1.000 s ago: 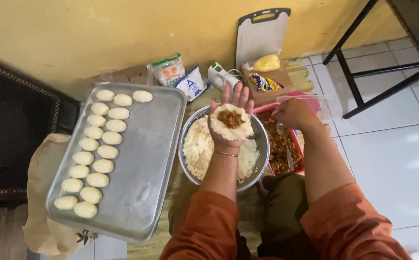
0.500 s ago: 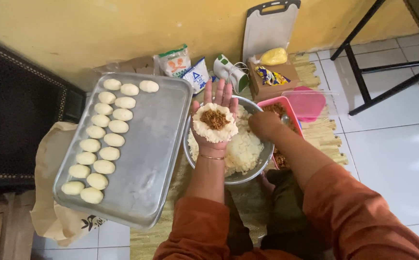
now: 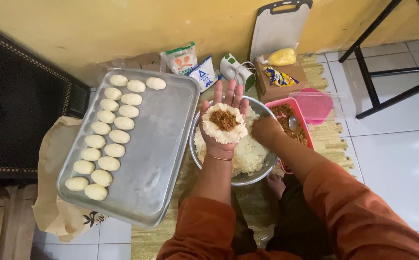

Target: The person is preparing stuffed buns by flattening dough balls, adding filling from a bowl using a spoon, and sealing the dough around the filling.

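Yellow wall closes off the top of the head view, with white floor tiles (image 3: 402, 159) spreading to three o'clock and a woven straw mat (image 3: 332, 144) under the work. At nine o'clock a metal tray (image 3: 156, 159) sits tilted on a paper bag (image 3: 50, 192), two rows of shaped dough balls (image 3: 108, 139) along its left side; its right half is bare metal. At centre a steel bowl (image 3: 262, 168) holds a white crumbly mass. Above it the left hand (image 3: 224, 127) lies palm up, fingers spread and released, cradling a flattened dough disc (image 3: 224, 127) with a mound of brown filling (image 3: 225, 119) in its middle. The right hand (image 3: 266, 130), at the bowl's three o'clock rim, is loosely closed; whether it pinches anything I cannot tell. Just beyond it a pink container (image 3: 296, 123) holds more brown filling and a spoon, its lid (image 3: 315, 103) lying at two o'clock. Packets, a small appliance and a cutting board (image 3: 279, 29) lean at twelve o'clock.

I judge the disc could tear or spill filling if the palm tips, since nothing grips it. The tray overhangs the soft bag and might slide if knocked. Free room lies mainly over the tiles at three o'clock; a black chair frame (image 3: 378, 72) bounds it at one o'clock.
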